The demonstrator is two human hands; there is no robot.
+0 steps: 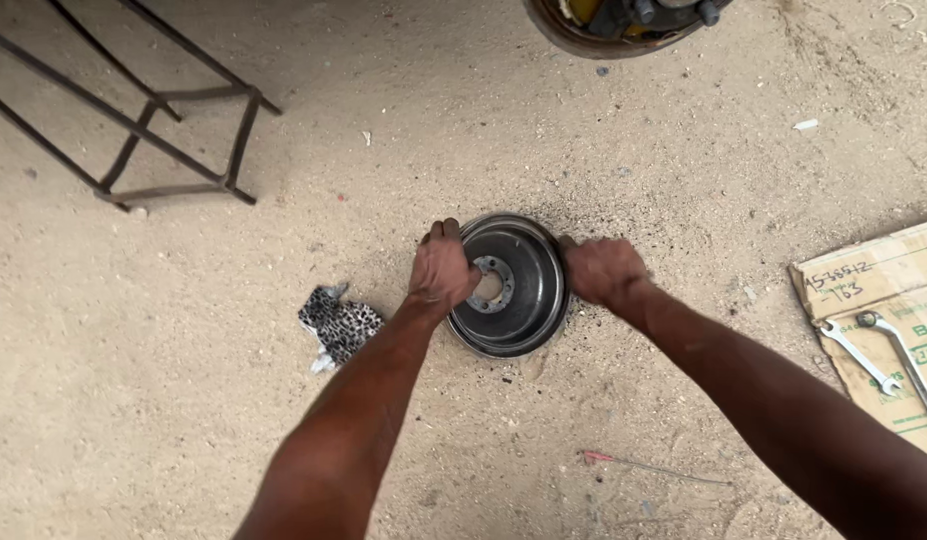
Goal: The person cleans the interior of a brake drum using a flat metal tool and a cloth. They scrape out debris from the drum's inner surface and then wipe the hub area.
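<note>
Brake drum: we see a dark round metal brake drum (511, 285) lying open side up on the sandy ground (483, 130), about the middle of the view, with a ring of bolt holes around its centre hole.
Left hand: our left hand (441, 268) is closed over the drum's left rim, fingers curled down over the outer edge and the thumb side reaching in toward the hub.
Right hand: our right hand (603, 270) is closed on the drum's right rim, knuckles up, fingers hidden beneath the hand, so we cannot tell how far they wrap under.
Cloth: a spotted black-and-white rag (340, 325) lies on the sand just to the left of the drum, beside the left forearm and not touching the drum.
Cardboard: a flattened piece of cardboard (863, 275) lies at the right edge, well apart from the drum.
Wrenches: two silvery wrenches (883, 355) rest on that cardboard, their ends crossing near the upper left.
Metal frame: a thin dark metal frame (153, 130) stands at the upper left.
Wheel hub: part of a rusty round wheel assembly (623, 25) shows at the top edge.
Wire: a thin reddish wire (653, 467) lies on the sand below the drum.
</note>
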